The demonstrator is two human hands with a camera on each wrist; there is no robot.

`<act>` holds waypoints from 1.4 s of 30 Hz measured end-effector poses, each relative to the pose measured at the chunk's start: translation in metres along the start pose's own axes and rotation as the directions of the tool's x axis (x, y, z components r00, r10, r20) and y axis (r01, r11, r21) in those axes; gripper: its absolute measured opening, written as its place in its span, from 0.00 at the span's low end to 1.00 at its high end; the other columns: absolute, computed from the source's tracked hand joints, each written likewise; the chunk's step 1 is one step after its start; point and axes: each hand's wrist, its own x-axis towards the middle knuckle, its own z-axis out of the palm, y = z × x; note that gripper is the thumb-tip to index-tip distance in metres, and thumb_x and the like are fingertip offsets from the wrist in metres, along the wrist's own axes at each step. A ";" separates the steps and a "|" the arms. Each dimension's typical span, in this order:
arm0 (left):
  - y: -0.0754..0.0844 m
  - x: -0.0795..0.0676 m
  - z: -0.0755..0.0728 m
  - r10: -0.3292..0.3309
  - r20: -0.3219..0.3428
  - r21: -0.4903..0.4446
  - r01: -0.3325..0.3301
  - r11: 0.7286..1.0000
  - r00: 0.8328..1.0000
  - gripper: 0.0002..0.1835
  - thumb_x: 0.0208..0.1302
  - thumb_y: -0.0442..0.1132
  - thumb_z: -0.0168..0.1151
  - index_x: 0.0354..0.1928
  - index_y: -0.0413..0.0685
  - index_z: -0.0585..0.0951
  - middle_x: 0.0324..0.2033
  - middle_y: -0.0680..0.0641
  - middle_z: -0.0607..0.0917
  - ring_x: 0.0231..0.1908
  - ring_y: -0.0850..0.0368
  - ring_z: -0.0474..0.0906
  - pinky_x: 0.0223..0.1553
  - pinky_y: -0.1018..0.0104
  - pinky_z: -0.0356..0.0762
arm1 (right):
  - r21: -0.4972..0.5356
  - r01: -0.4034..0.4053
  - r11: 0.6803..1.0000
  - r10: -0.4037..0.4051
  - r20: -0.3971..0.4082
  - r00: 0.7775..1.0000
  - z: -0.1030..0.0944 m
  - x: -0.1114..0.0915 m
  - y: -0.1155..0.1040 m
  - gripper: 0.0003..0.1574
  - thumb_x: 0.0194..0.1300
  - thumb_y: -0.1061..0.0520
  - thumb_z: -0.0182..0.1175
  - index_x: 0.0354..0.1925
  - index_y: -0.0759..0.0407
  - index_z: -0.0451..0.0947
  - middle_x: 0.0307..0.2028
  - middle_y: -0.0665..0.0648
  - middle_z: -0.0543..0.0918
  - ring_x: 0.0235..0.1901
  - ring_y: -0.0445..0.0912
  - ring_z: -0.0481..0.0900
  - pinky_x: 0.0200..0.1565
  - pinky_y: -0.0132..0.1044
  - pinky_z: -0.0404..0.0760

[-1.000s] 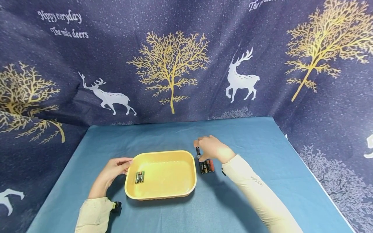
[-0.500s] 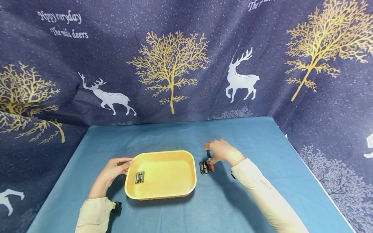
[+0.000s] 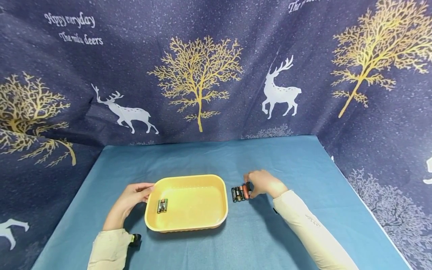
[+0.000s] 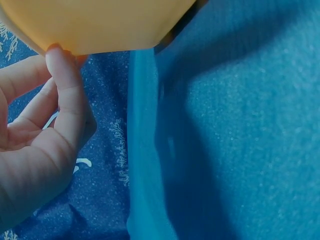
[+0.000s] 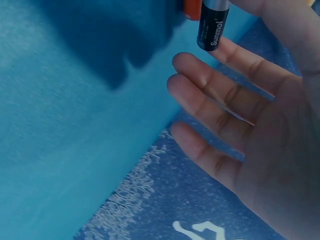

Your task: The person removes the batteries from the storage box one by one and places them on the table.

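Observation:
In the head view my left hand [image 3: 132,198] pinches the left rim of a yellow plastic tub [image 3: 185,226]; the left wrist view shows thumb and fingers on the tub's edge. Two small batteries [image 3: 162,206] lie side by side inside, toward its left wall. Right of the tub, my right hand [image 3: 266,183] pinches a black battery [image 5: 213,27] marked Sunmol between thumb and index finger, the other fingers spread. That battery is at the right end of a row of batteries [image 3: 237,194], beside an orange-red one [image 3: 245,192].
A blue cloth [image 3: 189,258] covers the table. Behind it and at both sides hangs a dark blue curtain [image 3: 216,75] printed with deer and trees. A black wrist strap [image 3: 135,240] sits at the left sleeve [image 3: 109,249].
My right hand has carried the black battery rightward and toward me, over the row, down to its right end beside the orange-red one. The left hand and tub have stayed in place.

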 end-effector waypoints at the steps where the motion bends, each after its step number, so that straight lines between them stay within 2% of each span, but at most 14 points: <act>1: 0.000 0.000 0.000 0.000 0.001 -0.002 0.000 1.000 1.000 0.24 0.69 0.39 0.58 0.59 0.25 0.73 0.38 0.43 0.86 0.30 0.57 0.81 0.33 0.64 0.81 | 0.000 -0.008 1.000 0.008 0.008 1.000 0.002 0.000 0.001 0.34 0.40 0.53 0.80 0.47 0.58 0.80 0.42 0.56 0.83 0.43 0.54 0.80 0.53 0.54 0.75; 5: 0.000 0.000 0.000 0.000 0.003 -0.009 0.000 1.000 1.000 0.24 0.69 0.39 0.58 0.59 0.25 0.73 0.39 0.42 0.86 0.30 0.58 0.81 0.33 0.64 0.81 | 0.016 -0.024 1.000 0.024 0.024 0.999 0.008 0.001 0.002 0.33 0.40 0.53 0.80 0.47 0.57 0.80 0.43 0.56 0.84 0.43 0.55 0.81 0.51 0.52 0.77; 11: 0.001 -0.001 0.000 -0.001 0.000 0.002 0.001 1.000 1.000 0.24 0.69 0.39 0.58 0.59 0.25 0.73 0.39 0.42 0.86 0.30 0.57 0.81 0.34 0.63 0.82 | 0.010 -0.018 1.000 0.018 0.018 1.000 0.013 0.002 0.004 0.33 0.39 0.53 0.80 0.47 0.57 0.80 0.43 0.57 0.84 0.45 0.56 0.80 0.54 0.56 0.74; 24: 0.002 0.000 -0.001 -0.009 0.000 -0.003 0.009 1.000 1.000 0.24 0.69 0.39 0.59 0.58 0.25 0.73 0.40 0.42 0.86 0.30 0.58 0.81 0.34 0.63 0.82 | 0.017 -0.021 1.000 0.020 0.024 1.000 0.012 0.001 0.003 0.34 0.39 0.54 0.80 0.47 0.56 0.79 0.43 0.56 0.84 0.46 0.56 0.79 0.55 0.58 0.72; 31: 0.002 0.000 -0.001 -0.012 0.000 0.008 0.012 1.000 1.000 0.24 0.69 0.40 0.59 0.58 0.26 0.74 0.41 0.41 0.86 0.30 0.58 0.81 0.34 0.63 0.82 | 0.045 -0.015 0.999 0.015 0.003 1.000 -0.007 -0.002 -0.002 0.34 0.42 0.57 0.78 0.50 0.61 0.80 0.46 0.60 0.83 0.46 0.57 0.80 0.53 0.55 0.75; 35: 0.002 0.000 -0.001 -0.008 0.002 0.008 0.008 1.000 1.000 0.24 0.69 0.40 0.59 0.58 0.26 0.74 0.41 0.41 0.85 0.30 0.57 0.81 0.34 0.62 0.82 | 0.015 0.003 1.000 -0.002 -0.030 1.000 -0.025 -0.002 -0.010 0.30 0.47 0.55 0.76 0.50 0.61 0.80 0.47 0.60 0.83 0.47 0.56 0.80 0.55 0.56 0.73; 42: 0.001 0.000 -0.001 -0.006 0.010 -0.005 0.006 1.000 1.000 0.24 0.69 0.40 0.59 0.58 0.26 0.74 0.40 0.42 0.86 0.30 0.57 0.81 0.34 0.63 0.82 | -0.026 0.040 0.999 -0.041 -0.056 0.998 -0.055 0.007 -0.041 0.29 0.56 0.52 0.71 0.55 0.58 0.79 0.53 0.58 0.80 0.53 0.55 0.76 0.60 0.56 0.68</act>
